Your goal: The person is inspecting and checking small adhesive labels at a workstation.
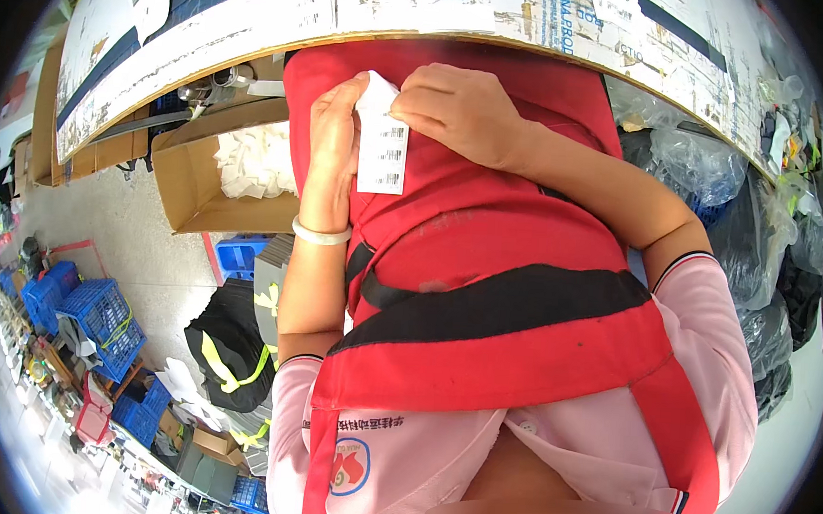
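Note:
Over my lap, on the red apron (469, 218), I hold a white strip of barcode labels (381, 158). Its upper end is folded or peaked, and the printed lower part hangs down. My left hand (337, 118), with a pale bangle at the wrist, is closed on the strip's left edge near the top. From the other side my right hand (458, 111) pinches the strip's upper right edge between thumb and curled fingers. What lies under those fingertips is hidden.
Ahead is the curved-looking edge of a worn table (386, 23). At left below it stands a cardboard box (187, 185) with white pieces inside. Clear plastic bags (695, 165) crowd the right side. Blue crates (106, 320) and a black bundle with yellow ties (230, 341) are on the left floor.

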`<state>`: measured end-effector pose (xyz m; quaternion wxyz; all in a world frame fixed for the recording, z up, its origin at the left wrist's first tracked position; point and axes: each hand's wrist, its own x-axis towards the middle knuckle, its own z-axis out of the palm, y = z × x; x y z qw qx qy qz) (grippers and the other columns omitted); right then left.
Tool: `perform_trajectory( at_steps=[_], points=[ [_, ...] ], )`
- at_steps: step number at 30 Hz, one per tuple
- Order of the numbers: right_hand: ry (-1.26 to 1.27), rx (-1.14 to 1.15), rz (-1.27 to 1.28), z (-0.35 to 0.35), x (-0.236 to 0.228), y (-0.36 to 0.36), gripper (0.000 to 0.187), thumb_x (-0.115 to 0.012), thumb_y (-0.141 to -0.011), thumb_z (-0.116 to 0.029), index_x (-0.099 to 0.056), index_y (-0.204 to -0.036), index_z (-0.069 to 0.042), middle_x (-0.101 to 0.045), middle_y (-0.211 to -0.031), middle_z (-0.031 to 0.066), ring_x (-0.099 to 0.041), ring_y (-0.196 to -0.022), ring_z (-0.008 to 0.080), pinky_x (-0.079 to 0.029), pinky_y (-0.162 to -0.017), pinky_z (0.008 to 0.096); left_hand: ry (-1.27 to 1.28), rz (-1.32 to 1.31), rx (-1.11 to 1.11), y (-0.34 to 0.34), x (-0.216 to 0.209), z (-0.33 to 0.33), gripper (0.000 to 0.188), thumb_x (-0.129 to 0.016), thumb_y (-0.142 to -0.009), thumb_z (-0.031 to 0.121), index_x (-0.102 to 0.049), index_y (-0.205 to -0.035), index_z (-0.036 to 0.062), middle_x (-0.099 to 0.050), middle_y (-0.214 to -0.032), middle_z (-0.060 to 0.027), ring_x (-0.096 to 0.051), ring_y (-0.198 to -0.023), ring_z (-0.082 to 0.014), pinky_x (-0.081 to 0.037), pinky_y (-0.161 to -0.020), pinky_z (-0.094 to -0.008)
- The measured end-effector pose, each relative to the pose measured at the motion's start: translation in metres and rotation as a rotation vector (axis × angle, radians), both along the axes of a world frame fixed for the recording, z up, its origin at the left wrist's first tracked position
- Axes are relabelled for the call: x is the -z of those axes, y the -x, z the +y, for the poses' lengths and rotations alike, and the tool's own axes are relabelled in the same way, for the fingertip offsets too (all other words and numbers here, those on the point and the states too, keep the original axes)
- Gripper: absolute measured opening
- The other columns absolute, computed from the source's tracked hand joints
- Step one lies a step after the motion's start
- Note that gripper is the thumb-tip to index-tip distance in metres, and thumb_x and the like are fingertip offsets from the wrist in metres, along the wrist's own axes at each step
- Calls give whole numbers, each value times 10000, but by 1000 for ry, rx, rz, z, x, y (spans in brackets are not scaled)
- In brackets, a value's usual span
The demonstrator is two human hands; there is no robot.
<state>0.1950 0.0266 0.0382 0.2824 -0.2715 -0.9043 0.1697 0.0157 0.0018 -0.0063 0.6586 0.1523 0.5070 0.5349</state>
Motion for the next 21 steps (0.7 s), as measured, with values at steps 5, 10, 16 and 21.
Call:
perform_trajectory(
  at_steps=[5,10,16,21],
  points=[
    [750,348,249,33,-33,-26,143,-631,-878,-163,-663,-955,-47,-651,-790,17,-581,-703,67,-471,-640,233,10,24,102,5,-1,-4,274,-567,-940,222,-681,-861,-15,-672,-755,-69,-606,-610,-105,-478,-552,-223],
    [1006,403,231,82,-38,-57,128,-613,-891,-90,-635,-888,36,-634,-705,62,-584,-586,103,-481,-514,222,-2,14,104,2,-2,-1,287,-567,-943,234,-684,-865,-17,-675,-764,-73,-607,-615,-107,-480,-558,-223],
    [1090,382,147,93,-35,-58,146,-612,-891,-91,-642,-877,51,-639,-707,86,-595,-586,118,-503,-510,231,7,19,97,2,-1,-1,284,-569,-943,232,-685,-871,-17,-681,-776,-78,-614,-630,-108,-489,-580,-225],
    [1109,379,118,95,-37,-56,148,-615,-882,-84,-646,-882,62,-640,-706,90,-599,-581,123,-507,-507,233,5,21,97,3,1,-1,282,-570,-943,232,-686,-877,-17,-685,-786,-79,-618,-640,-111,-493,-597,-228]
  ],
)
